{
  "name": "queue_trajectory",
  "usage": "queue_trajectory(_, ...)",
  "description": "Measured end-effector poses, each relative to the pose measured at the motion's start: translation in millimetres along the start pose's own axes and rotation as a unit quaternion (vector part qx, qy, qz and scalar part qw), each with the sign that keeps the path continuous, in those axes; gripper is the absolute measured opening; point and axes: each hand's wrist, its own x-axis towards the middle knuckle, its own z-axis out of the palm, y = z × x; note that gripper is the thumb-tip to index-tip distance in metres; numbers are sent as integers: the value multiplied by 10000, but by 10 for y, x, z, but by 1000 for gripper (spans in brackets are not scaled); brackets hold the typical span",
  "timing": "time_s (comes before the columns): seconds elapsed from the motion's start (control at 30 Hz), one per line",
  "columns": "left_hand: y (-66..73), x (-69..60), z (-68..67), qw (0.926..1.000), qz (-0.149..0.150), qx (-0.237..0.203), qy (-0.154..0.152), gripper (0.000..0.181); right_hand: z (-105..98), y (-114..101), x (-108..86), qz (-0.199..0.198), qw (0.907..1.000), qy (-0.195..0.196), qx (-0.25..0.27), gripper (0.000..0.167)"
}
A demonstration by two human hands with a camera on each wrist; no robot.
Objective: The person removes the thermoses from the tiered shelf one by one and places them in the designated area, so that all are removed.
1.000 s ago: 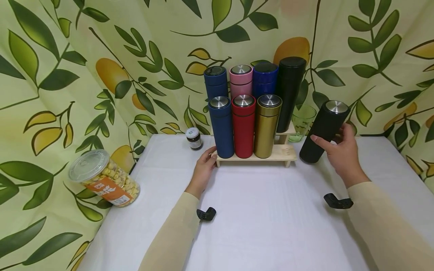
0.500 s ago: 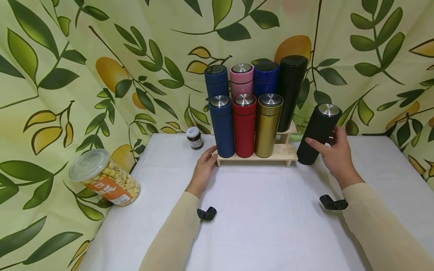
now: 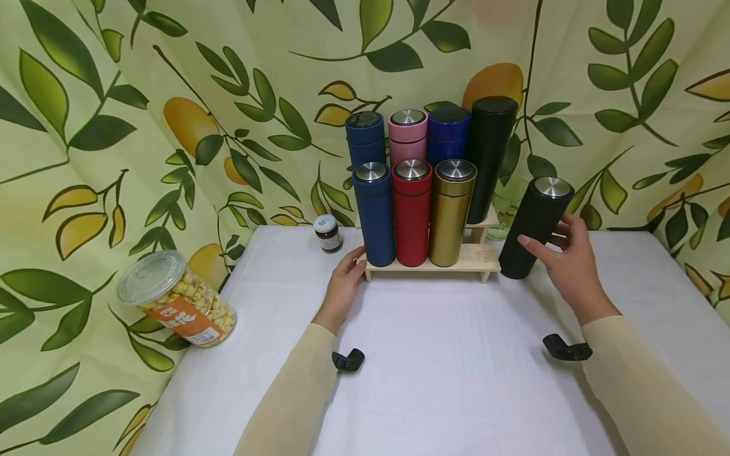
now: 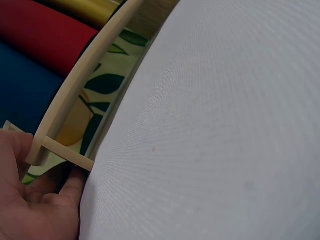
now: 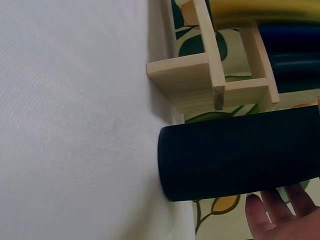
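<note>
My right hand (image 3: 576, 266) grips a black thermos bottle (image 3: 533, 231) with a steel lid, thumb in front and fingers along its far side. The bottle leans slightly, just right of a two-step wooden rack (image 3: 481, 256); whether its base touches the table I cannot tell. At the rack's left end my left hand (image 3: 340, 285) pinches the lower board, thumb on top and fingers by the leg (image 4: 67, 153). On the lower step stand blue (image 3: 373, 218), red (image 3: 412, 218) and gold (image 3: 452, 218) thermos bottles. Behind them are navy, pink (image 3: 407, 136), royal-blue and tall black (image 3: 492, 158) ones.
Left of the rack sits a small dark jar (image 3: 327, 233) with a white lid. A plastic tub of yellow snacks (image 3: 182, 301) leans at the table's left side. A green glass (image 3: 504, 206) is partly hidden behind the held bottle. Leaf-patterned cloth hangs behind.
The black bottle in my right hand has moved left toward the rack and become more upright, then barely moved in the last half second. My left hand has stayed on the rack.
</note>
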Motion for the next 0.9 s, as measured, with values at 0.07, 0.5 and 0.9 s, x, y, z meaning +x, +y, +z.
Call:
queue_trajectory(0.07, -4, 1, 1, 10000, 0, 1, 7, 44, -23, -31, -22, -8, 10000, 44, 16, 84)
queue_trajectory(0.5, -10, -14, -10, 10000, 22, 47, 21, 45, -224, -297, -136, -353, 9980, 470, 212, 75)
queue_trajectory(0.9, -12, -3, -6, 10000, 25, 17, 20, 45, -296, -573, -250, -797, 9893, 699, 1002, 64)
